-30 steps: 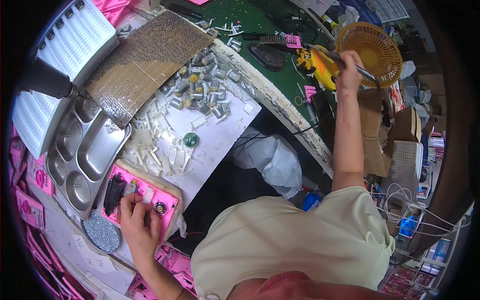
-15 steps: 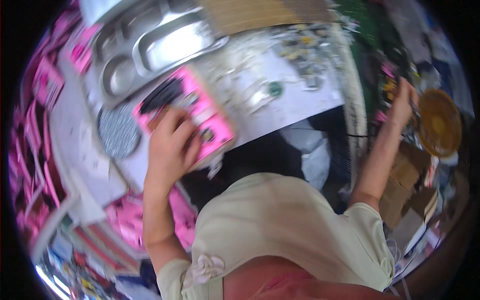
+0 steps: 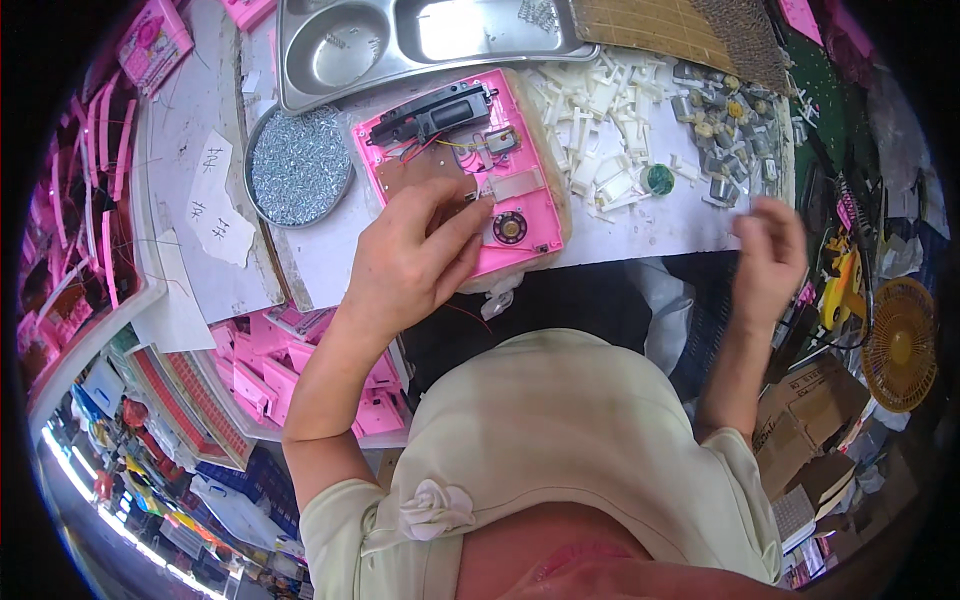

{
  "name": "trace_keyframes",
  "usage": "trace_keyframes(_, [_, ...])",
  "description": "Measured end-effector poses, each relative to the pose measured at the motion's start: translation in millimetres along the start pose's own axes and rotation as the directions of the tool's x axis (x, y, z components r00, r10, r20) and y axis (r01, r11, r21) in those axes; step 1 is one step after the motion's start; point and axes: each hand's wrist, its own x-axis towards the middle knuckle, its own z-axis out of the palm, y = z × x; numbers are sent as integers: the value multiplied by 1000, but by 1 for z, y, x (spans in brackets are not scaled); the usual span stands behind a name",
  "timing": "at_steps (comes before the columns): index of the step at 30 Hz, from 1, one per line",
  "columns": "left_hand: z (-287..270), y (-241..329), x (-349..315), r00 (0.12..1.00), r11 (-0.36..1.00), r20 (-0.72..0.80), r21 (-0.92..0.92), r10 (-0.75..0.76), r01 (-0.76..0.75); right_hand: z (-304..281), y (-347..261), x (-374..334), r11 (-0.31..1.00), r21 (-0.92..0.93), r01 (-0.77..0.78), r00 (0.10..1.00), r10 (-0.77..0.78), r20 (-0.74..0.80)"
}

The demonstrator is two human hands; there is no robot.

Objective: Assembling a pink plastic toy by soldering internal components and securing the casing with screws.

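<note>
A pink plastic casing (image 3: pixel 545 170) lies open on a pad at the table's near edge. Inside it sit a long black part (image 3: pixel 435 115), a small motor (image 3: pixel 497 142) with thin wires, a clear strip (image 3: pixel 515 184) and a round black speaker (image 3: pixel 509 228). My left hand (image 3: pixel 415 250) rests over the casing, thumb and fingertips closed together beside the clear strip; what they pinch, if anything, is hidden. At the table's right edge, close to a heap of small grey motors (image 3: pixel 725 140), my right hand (image 3: pixel 770 260) hovers with curled fingers, smeared by motion.
Left of the casing stands a round tin of small screws (image 3: pixel 300 165). Behind it lies a metal compartment tray (image 3: pixel 385 65). White plastic parts (image 3: pixel 600 120) and a green round piece (image 3: pixel 657 180) lie to the right. Pink casings (image 3: pixel 270 375) fill a bin below; a brown basket (image 3: pixel 900 345) stands right.
My right hand has come left from beyond the table's right side to its edge. My left hand has shifted from the casing's left part to its middle. The whole view has moved.
</note>
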Motion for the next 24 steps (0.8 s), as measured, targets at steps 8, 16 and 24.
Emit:
trace_keyframes(8, [2,-2,-2,999,1000,-34,-10,26,-27,143,-50,26,806,85,586,672,-542,505])
trace_keyframes(16, [3,-7,1,988,998,-143,-13,55,-57,161,-57,35,827,-81,556,726,-436,532])
trace_keyframes(24, [-10,-25,41,987,981,-141,186,79,-52,176,-75,33,708,-342,618,732,-359,579])
